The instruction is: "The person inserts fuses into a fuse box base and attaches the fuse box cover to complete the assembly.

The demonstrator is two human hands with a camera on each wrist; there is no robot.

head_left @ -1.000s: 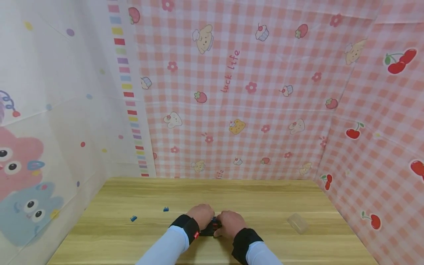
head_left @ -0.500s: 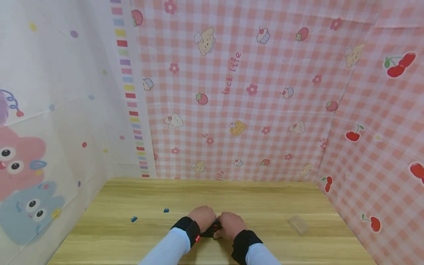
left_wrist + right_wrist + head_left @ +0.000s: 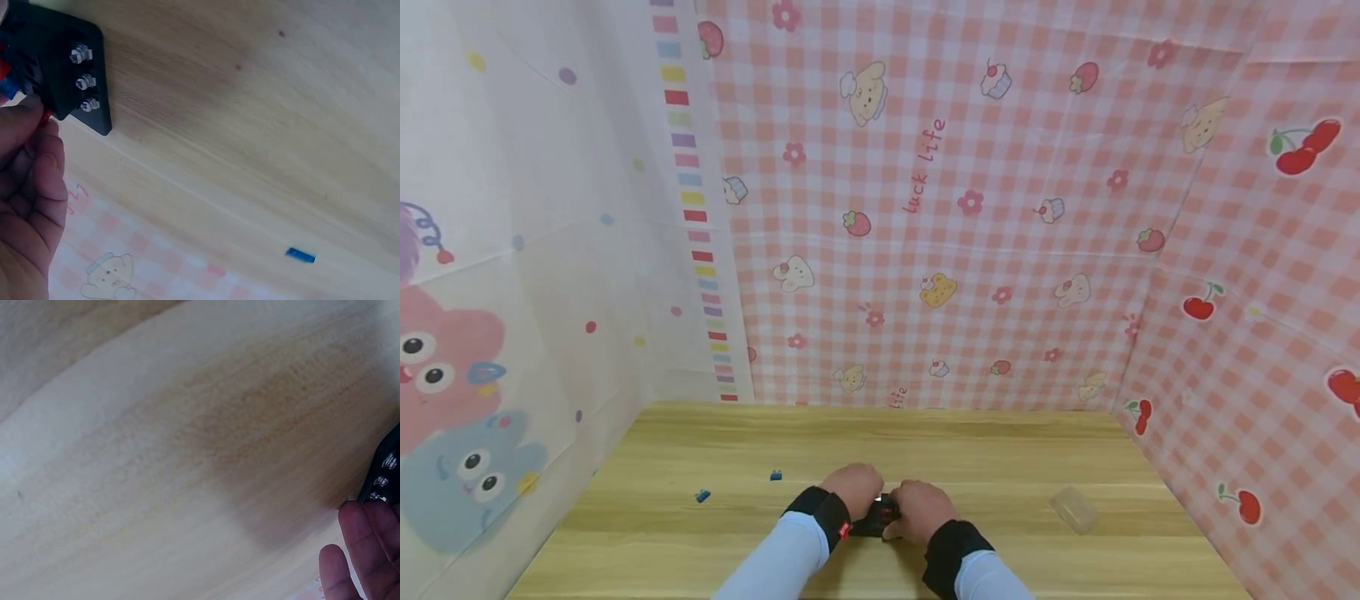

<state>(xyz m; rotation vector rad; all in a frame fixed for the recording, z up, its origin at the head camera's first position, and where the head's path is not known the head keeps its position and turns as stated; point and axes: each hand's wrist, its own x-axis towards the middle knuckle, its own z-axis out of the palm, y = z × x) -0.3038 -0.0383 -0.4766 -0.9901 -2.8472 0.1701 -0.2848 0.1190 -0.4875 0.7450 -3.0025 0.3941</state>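
A black bracket on a flat plate (image 3: 868, 527) stands on the table between both hands. Several silver screws (image 3: 85, 81) line its plate, and red and blue parts (image 3: 7, 86) show at its far side in the left wrist view. My left hand (image 3: 856, 489) has curled fingers at the bracket's edge and pinches a small red piece (image 3: 46, 117), most of it hidden by the fingertips. From the right side, my right hand (image 3: 922, 510) holds the bracket, thumb in front. In the right wrist view its fingers (image 3: 362, 550) reach the plate's edge beside the screws.
Two small blue pieces, one nearer (image 3: 702, 496) and one farther (image 3: 776, 475), lie on the wooden table (image 3: 985, 442) to the left. A clear plastic box (image 3: 1074, 509) sits to the right. Printed cloth (image 3: 940, 250) walls in the back and both sides.
My left hand has shifted slightly left and up over the last half second, showing more of the black bracket. The right hand keeps its place, holding the bracket.
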